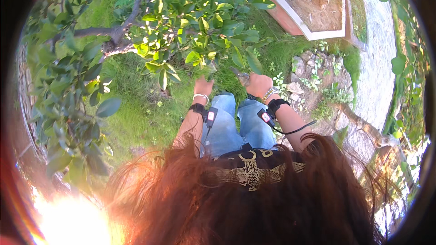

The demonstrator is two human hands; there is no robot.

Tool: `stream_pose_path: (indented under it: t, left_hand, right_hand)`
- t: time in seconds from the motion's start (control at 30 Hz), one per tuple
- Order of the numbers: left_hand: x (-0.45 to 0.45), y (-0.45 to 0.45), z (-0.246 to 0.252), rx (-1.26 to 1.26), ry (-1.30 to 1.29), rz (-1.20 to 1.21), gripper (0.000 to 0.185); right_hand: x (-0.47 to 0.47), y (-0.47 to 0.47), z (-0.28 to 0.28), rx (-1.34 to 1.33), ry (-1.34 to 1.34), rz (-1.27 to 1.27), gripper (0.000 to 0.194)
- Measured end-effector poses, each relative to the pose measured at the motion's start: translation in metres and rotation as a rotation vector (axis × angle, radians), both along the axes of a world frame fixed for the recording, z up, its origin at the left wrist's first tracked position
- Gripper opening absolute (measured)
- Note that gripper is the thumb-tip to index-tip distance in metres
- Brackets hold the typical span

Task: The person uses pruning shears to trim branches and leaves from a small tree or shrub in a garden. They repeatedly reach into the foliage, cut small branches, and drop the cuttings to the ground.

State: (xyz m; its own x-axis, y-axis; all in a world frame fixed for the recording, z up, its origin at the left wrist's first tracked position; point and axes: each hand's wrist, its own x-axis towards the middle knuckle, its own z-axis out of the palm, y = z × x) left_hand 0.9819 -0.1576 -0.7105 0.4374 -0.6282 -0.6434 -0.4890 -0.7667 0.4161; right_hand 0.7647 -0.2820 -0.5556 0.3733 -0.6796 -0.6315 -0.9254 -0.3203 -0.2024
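My right hand [259, 84] is closed around a hand tool [241, 75], perhaps pruning shears; its far end points up and left over the grass, and its exact kind is hard to tell. My left hand [203, 86] reaches down near the grass below the leafy branch [204, 30]. Its fingertips lie close to a small pale thing, too small to name, and whether they hold it cannot be told. Green leaves hang just above both hands. Each wrist wears a black strap with a small device.
A brown tree limb [117, 35] spreads at the upper left, with leaves hanging down the left side. A low-walled planter [310, 35] stands at the upper right. Stones [295, 88] and small plants lie right of my right hand, beside a pale path [376, 61].
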Motion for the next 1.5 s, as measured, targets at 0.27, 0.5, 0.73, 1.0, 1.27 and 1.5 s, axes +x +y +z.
stream_pose_path:
  t: [0.27, 0.5, 0.73, 1.0, 1.27, 1.5]
  left_hand:
    - [0.005, -0.058, -0.054, -0.258, 1.004, 0.999, 0.041]
    - [-0.007, -0.041, -0.054, -0.36, 1.036, 1.118, 0.016]
    - [-0.004, -0.032, -0.052, -0.235, 1.068, 1.183, 0.004]
    - [-0.007, -0.03, -0.045, -0.215, 0.941, 1.109, 0.009]
    - [-0.003, -0.037, -0.041, -0.238, 0.927, 1.12, 0.047]
    - [-0.015, -0.058, -0.072, -0.185, 0.997, 1.127, 0.04]
  right_hand:
    - [0.012, 0.017, -0.01, -0.056, -0.004, -0.063, 0.032]
    - [0.046, 0.009, -0.038, -0.298, -0.345, -0.009, 0.033]
    - [0.093, -0.007, -0.048, -0.097, -0.254, 0.104, 0.025]
    - [0.116, -0.009, -0.043, -0.095, 0.072, 0.074, 0.021]
    - [0.106, 0.008, -0.023, -0.115, -0.043, 0.012, 0.019]
    - [0.114, 0.001, -0.006, -0.145, -0.176, -0.019, 0.033]
